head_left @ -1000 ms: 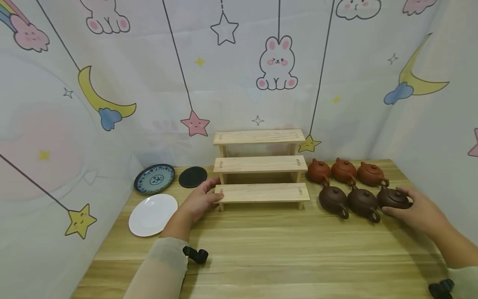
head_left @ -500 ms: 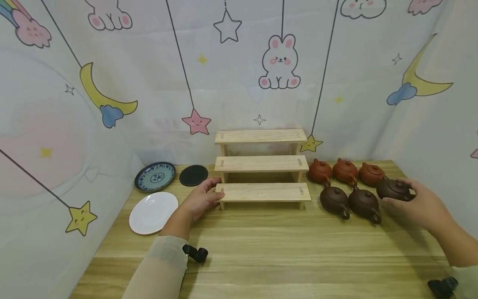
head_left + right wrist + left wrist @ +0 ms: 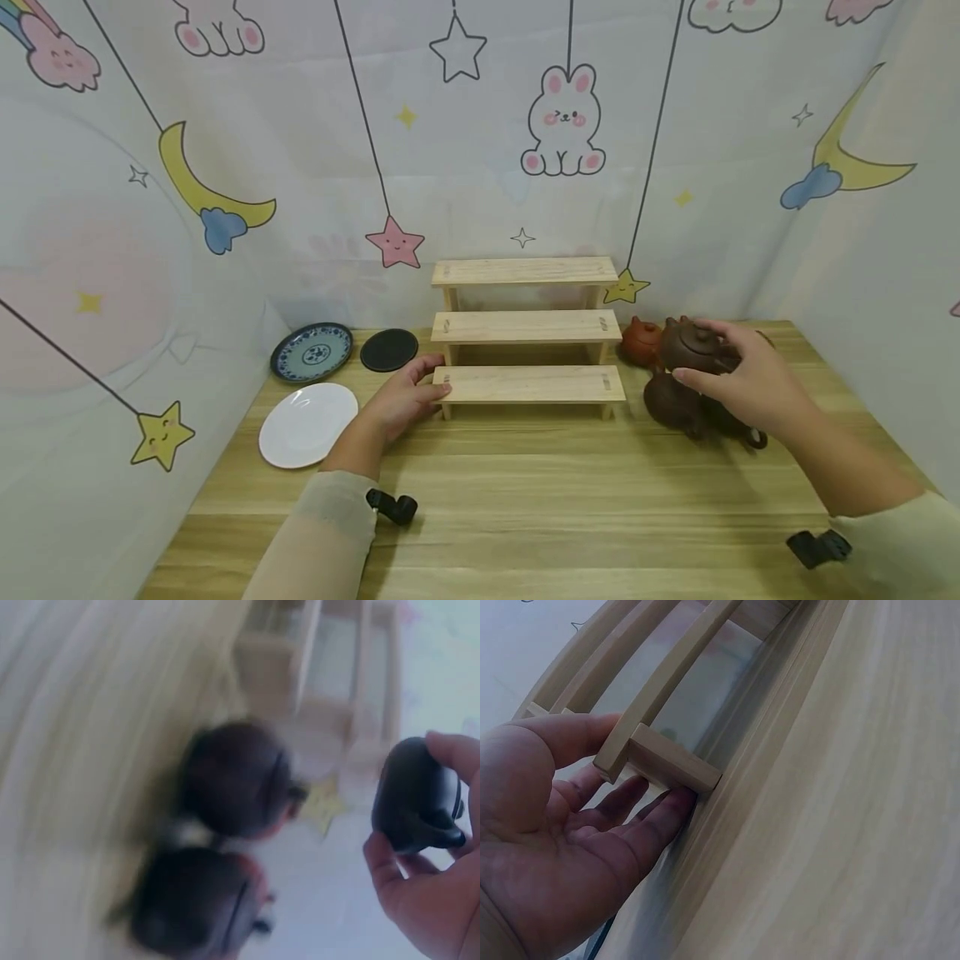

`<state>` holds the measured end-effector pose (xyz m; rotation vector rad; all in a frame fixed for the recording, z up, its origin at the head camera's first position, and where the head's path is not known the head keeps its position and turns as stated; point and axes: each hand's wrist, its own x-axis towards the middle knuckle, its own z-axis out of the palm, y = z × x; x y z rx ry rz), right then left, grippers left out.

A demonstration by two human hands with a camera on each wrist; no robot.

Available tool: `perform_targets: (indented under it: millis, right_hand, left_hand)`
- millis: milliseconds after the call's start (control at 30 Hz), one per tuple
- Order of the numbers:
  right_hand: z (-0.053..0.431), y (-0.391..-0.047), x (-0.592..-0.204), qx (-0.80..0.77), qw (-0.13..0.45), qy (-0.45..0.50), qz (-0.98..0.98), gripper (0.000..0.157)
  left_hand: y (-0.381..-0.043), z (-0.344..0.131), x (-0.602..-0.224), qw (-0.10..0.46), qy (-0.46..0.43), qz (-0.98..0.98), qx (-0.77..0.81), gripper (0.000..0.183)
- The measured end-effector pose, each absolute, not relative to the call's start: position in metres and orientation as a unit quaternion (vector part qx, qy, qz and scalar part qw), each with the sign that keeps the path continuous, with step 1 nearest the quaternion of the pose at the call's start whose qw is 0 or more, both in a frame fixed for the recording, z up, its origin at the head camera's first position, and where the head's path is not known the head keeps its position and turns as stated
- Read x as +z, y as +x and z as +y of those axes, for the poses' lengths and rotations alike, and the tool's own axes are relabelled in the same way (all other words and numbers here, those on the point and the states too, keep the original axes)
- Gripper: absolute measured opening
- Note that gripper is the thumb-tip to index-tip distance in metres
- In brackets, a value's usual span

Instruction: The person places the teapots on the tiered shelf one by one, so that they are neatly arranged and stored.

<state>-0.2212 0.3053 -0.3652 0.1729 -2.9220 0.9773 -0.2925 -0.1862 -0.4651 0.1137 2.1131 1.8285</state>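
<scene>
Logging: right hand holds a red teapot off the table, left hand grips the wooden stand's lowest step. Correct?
Not the colour: the head view shows the teapot in the right hand is dark brown, not red. It is off the table, and the left hand grips the lowest wooden step.

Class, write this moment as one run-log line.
left hand: grips wooden stand, lowest tier | right hand: holds dark teapot above table | white plate: on table, left of stand
</scene>
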Motion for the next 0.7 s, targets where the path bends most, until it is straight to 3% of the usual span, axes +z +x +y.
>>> perform_targets:
  millis: [367,700]
  right_hand:
    - [0.213,-0.24,-0.353,0.393,0.026,0.14,-0.909,0.082]
    - [0.141,-0.295,-0.334,0.444,0.021,0.147,-0.884,0.082]
  left_hand:
    - [-0.293,-0.185,-0.466,0.173,0.042,0.735,0.654,0.063]
    - [-0.294,-0.185,-0.465,0.174,0.043,0.735,0.654,0.062]
